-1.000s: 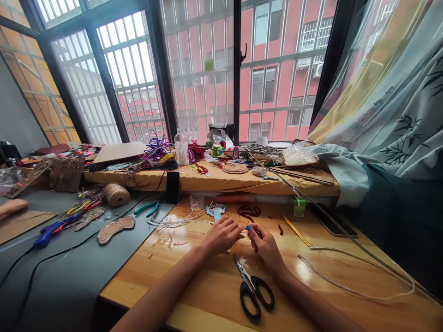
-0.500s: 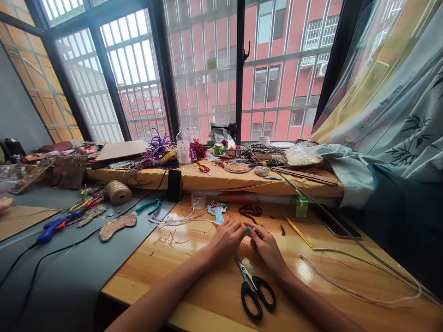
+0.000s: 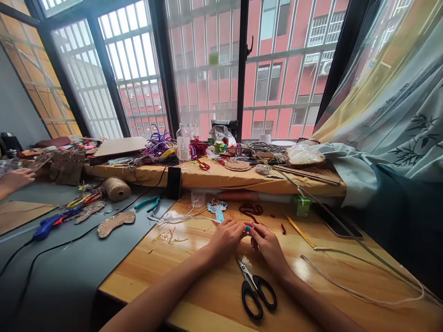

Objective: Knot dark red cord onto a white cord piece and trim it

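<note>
Close together over the wooden table, my left hand and my right hand meet fingertip to fingertip, both closed in a pinch. Between them shows a small bright-blue piece, too small to name. A thin brown strand runs beneath the fingers. Below my hands lie black-handled scissors, blades toward my palms. Just beyond my left hand rests a light-blue patterned piece shaped like a cross. A dark red cord lies coiled behind my fingers.
White cords and a clear jar stand at the back. On the grey table are a twine spool, teal pliers and a blue glue gun. Another person's hand is at far left. A yellow strip lies right.
My hands stay pinched together with slight finger movement around the blue piece. At far left, the other person's hand has come further into view and risen toward the shelf. The view shifts slightly.
</note>
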`<state>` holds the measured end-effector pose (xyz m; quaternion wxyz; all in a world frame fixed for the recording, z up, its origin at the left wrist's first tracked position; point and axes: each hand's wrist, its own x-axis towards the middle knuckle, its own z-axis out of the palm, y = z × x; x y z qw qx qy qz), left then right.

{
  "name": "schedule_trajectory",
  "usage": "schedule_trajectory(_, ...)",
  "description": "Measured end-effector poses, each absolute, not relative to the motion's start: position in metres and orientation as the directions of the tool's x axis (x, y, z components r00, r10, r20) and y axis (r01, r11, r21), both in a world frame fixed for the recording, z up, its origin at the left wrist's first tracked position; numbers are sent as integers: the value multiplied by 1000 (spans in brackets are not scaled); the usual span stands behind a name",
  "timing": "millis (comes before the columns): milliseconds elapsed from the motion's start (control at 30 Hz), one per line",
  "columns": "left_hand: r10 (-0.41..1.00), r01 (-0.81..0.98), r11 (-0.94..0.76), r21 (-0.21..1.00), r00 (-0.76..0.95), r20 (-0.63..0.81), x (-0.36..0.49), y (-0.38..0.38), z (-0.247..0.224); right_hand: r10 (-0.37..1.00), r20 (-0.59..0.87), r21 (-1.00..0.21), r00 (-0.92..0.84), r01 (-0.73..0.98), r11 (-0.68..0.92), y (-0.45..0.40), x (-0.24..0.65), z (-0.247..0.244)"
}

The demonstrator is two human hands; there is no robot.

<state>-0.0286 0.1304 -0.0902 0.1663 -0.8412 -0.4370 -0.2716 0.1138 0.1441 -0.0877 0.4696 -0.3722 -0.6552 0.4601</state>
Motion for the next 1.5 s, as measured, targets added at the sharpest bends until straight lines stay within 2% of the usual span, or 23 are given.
schedule_trajectory(167, 629, 810, -586, -11, 463, 624, -29, 131, -91, 914, 288, -946, -287, 60, 317, 146, 114, -90)
schedule_trajectory(367, 688, 802, -581, 140, 392, 611, -27, 131, -91, 911, 297, -940, -286, 78, 331, 148, 116, -92)
schedule_trajectory(567, 719, 777, -584, 234, 361, 594, -25, 130, -90, 915, 332, -928, -229, 91, 360, 149, 116, -93)
schedule_trajectory(767, 729, 769, -590, 245, 378, 570, -25, 130, -92, 922, 280, -947, -269, 79, 311, 147, 115, -91)
schedule_trajectory(900, 745, 777, -570, 266, 353, 566, -25, 130, -92, 905, 305, -934, -298, 92, 345, 144, 115, -88)
schedule_trajectory(1100, 768, 769, -557, 314, 334, 546, -25, 127, -87, 914, 350, -920, -205, 107, 377, 145, 116, -89)
schedule_trajectory(1200, 752, 751, -585, 305, 363, 550, -25, 126, -86, 917, 334, -926, -219, 107, 363, 145, 116, -91)
schedule_trajectory(1367, 763, 762, -567, 314, 343, 548, -25, 128, -90, 900, 316, -908, -300, 181, 378, 144, 114, -87)
schedule_trajectory(1500, 780, 748, -556, 362, 319, 538, -26, 129, -92, 914, 288, -911, -287, 213, 354, 144, 114, -86)
